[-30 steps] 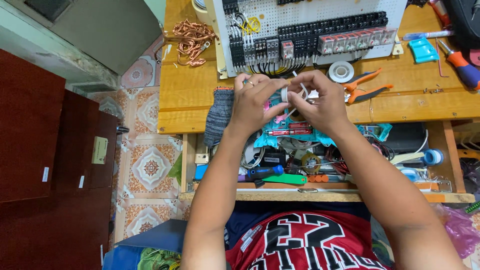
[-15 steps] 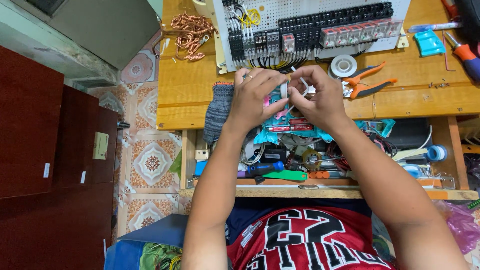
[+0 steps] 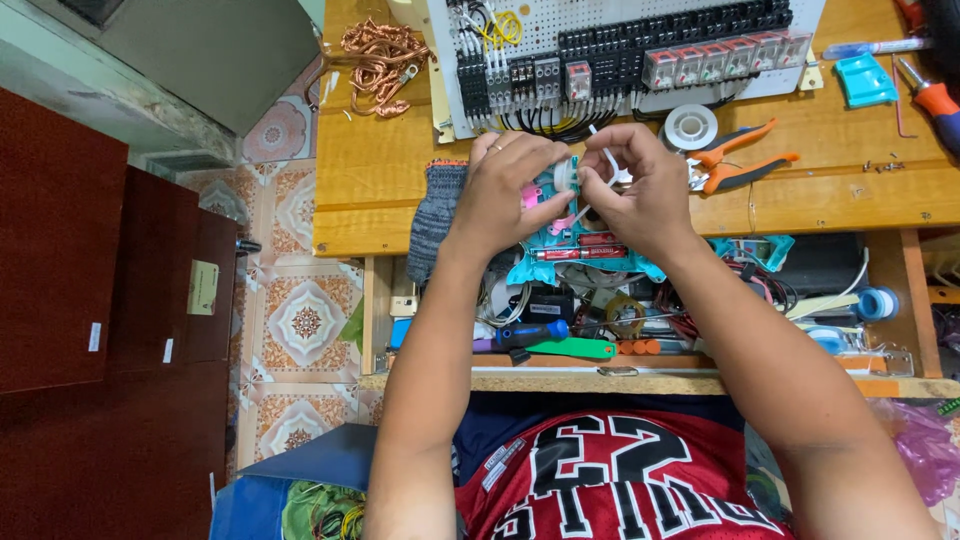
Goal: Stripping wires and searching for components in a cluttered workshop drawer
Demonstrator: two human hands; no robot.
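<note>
I am counting two hands working together: my left hand (image 3: 510, 190) and right hand (image 3: 645, 185), pinching one small white part (image 3: 566, 175) between them. Just right of the grip are lying one white tape roll (image 3: 690, 127) and one pair of orange pliers (image 3: 740, 160). Left of it is lying one grey knit glove (image 3: 432, 215).

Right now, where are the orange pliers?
In the head view, the orange pliers lie on the wooden workbench, just right of the right hand and beside a small white tape roll.
</note>
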